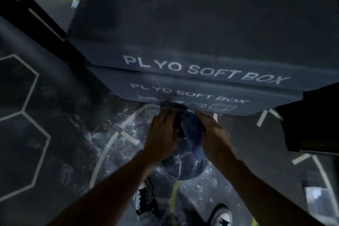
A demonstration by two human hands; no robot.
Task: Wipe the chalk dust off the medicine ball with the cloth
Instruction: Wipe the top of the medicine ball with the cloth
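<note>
Stage: wiping under way, I judge | medicine ball (183, 163) between both hands, before foam box (201, 33) | left hand (161, 134) flat against ball | right hand (214, 134) on cloth (190, 130), grip unclear | white specks left low.

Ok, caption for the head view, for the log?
Left hand steadies ball, right hand holds cloth against it, before stacked plyo boxes.

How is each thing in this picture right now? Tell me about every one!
medicine ball: between both hands, white specks on it.
cloth: blue, draped over the ball's top.
left hand: rests on the ball.
right hand: on the cloth; grip too blurred to tell.
plyo boxes: stacked.
floor: speckled white.
</note>
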